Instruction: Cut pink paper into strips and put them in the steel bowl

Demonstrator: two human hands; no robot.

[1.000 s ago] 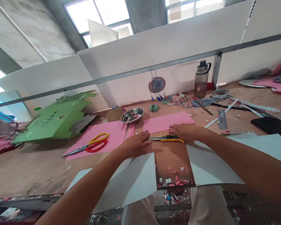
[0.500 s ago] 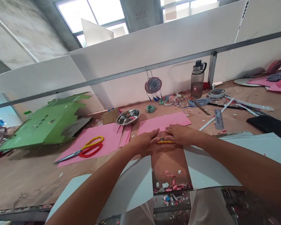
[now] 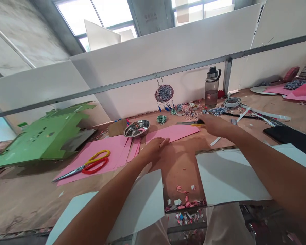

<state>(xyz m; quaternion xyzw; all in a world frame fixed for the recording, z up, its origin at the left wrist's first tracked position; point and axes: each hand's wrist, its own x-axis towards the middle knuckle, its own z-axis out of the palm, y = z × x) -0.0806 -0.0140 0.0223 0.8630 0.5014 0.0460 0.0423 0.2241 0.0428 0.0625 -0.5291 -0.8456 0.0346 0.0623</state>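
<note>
A folded-looking strip of pink paper lies across the table in front of me. My left hand rests at its near left edge, fingers laid low and touching the paper. Over the strip's right end, my right hand is closed around a thin tool with a yellow part and a grey, blade-like length pointing left. Motion blurs that tool, and its exact kind is unclear. Two white boards lie under my forearms, the left board and the right board.
Red-and-yellow scissors lie on pink sheets at left, near a metal bowl and a green carton. Behind are yarn and a water bottle. A black phone is at right; scraps litter the front edge.
My right hand has lifted away from the left one, up and to the right, taking the yellow tool off the table. My left hand stays near the paper's edge.
</note>
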